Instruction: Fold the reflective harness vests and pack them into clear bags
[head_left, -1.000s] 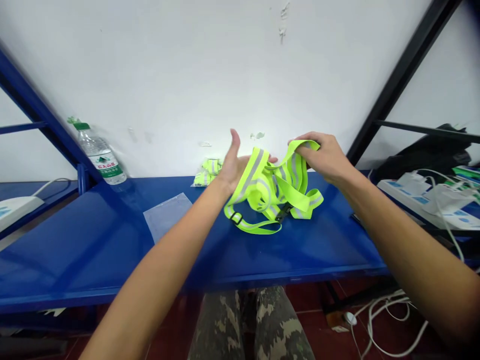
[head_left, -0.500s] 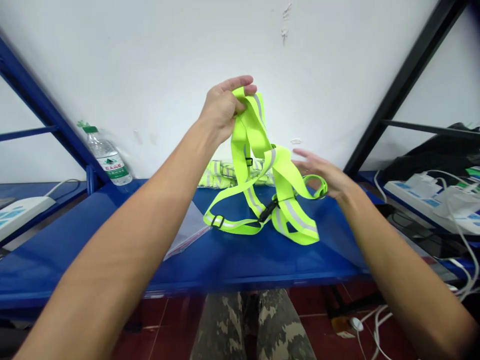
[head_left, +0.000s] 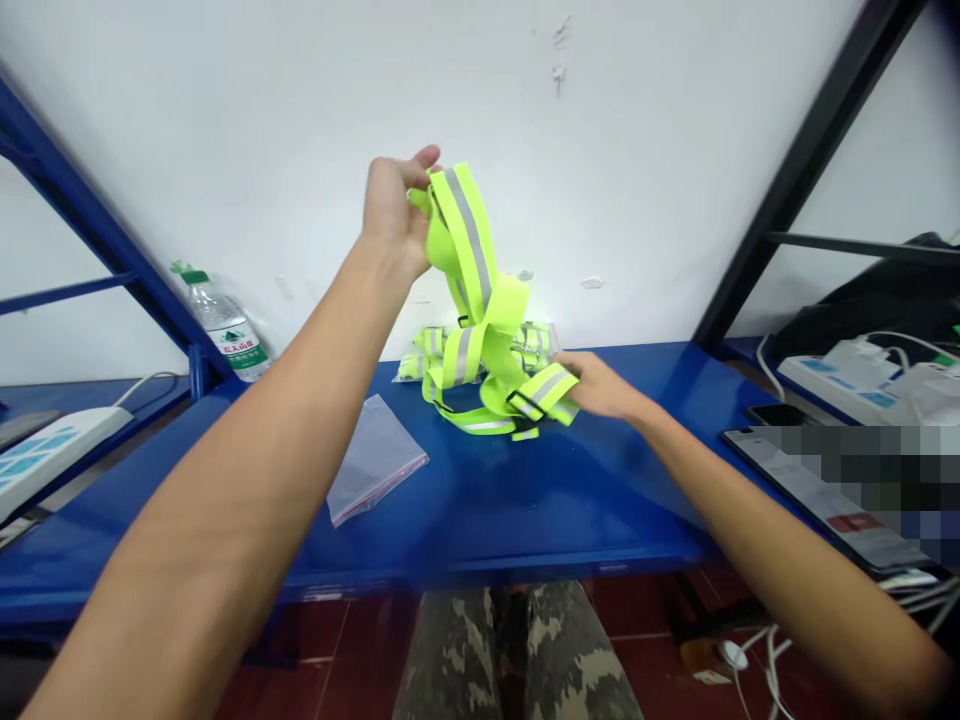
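Observation:
A neon yellow-green reflective safety vest (head_left: 471,235) made of elastic straps with silver stripes and black buckles hangs above the table. My left hand (head_left: 396,205) is closed on its upper straps, raised in front of the wall. Lower down to the right, my right hand (head_left: 596,385) is closed on the strap ends, its fingertips partly hidden by the straps. Behind the vest, several folded vests in clear bags (head_left: 420,355) lie against the wall. A clear zip bag (head_left: 379,460) rests flat on the table, left of the hanging straps.
The blue table (head_left: 480,510) meets the white wall. At the left stands a water bottle (head_left: 234,340), near a power strip (head_left: 71,445). On the right are a tablet (head_left: 810,490), a phone (head_left: 776,414), another power strip (head_left: 825,380) and cables.
My left hand has moved left with the vest, whose straps now hang more bunched. My right hand has gone from open fingers beside the straps to closed on their lower ends.

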